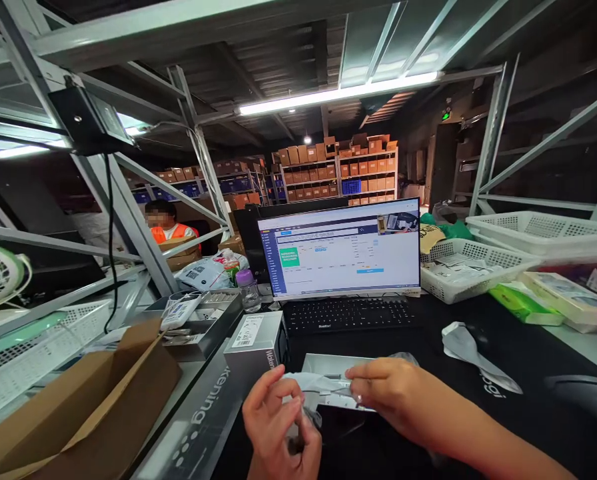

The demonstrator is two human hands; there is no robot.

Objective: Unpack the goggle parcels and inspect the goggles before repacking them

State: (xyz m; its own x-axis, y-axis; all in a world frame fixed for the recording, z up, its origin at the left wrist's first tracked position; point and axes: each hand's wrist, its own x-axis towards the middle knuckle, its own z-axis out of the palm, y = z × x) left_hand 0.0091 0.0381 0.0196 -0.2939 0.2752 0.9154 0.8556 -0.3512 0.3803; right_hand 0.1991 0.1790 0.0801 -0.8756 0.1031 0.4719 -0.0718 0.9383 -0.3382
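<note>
My left hand (pixel 278 423) is closed, its thumb and fingers curled round one end of a thin whitish plastic bag (pixel 316 382). A greyish crumpled bit shows at its fingertips, too small to name. My right hand (pixel 396 393) pinches the other end of the bag, which stretches between both hands. Behind and below the bag lies an open light-grey box (pixel 336 363), partly covered by my hands. Left of it stands a silver-grey carton (pixel 256 340) with a white label on top. What the bag contains is hidden.
A monitor (pixel 341 257) and black keyboard (pixel 351 313) stand ahead. An open cardboard box (pixel 73 400) is at left. A crumpled white wrapper (pixel 473 353) and white baskets (pixel 471 263) lie right. Beyond the rack sits a person in an orange vest (pixel 178 233).
</note>
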